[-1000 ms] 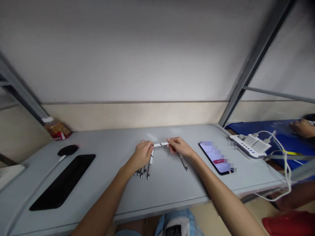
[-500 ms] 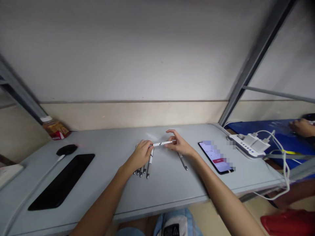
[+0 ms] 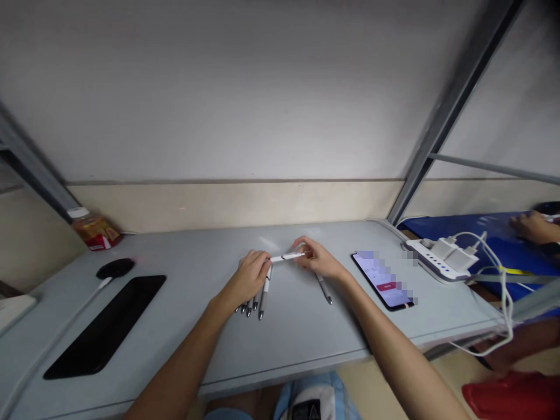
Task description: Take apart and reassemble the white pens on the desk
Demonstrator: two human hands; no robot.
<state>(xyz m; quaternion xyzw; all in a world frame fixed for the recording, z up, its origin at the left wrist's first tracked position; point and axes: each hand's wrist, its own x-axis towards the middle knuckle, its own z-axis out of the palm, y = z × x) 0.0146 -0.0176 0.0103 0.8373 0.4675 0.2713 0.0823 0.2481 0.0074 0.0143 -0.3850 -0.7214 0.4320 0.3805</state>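
Note:
A white pen point(image 3: 286, 256) is held nearly level just above the desk. My left hand point(image 3: 252, 273) is closed round its left end. At the pen's right end is my right hand point(image 3: 318, 258), its fingers curled in around the tip; they are slightly blurred. Beneath my left hand several white and grey pens point(image 3: 262, 303) lie side by side, their upper parts hidden by the hand. A separate pen point(image 3: 324, 290) rests on the desk below my right hand, its top covered by that hand.
A lit phone point(image 3: 382, 281) and a power strip point(image 3: 437, 261) with white plugs lie to the right. On the left are a dark phone-like slab point(image 3: 107, 326), a black charging disc point(image 3: 115, 269) and a jar point(image 3: 95, 230). Another person's hand point(image 3: 531, 226) shows at far right.
My right index finger, raised before, has curled down toward the pen's tip. The left hand stays closed on the pen, and the view has shifted slightly.

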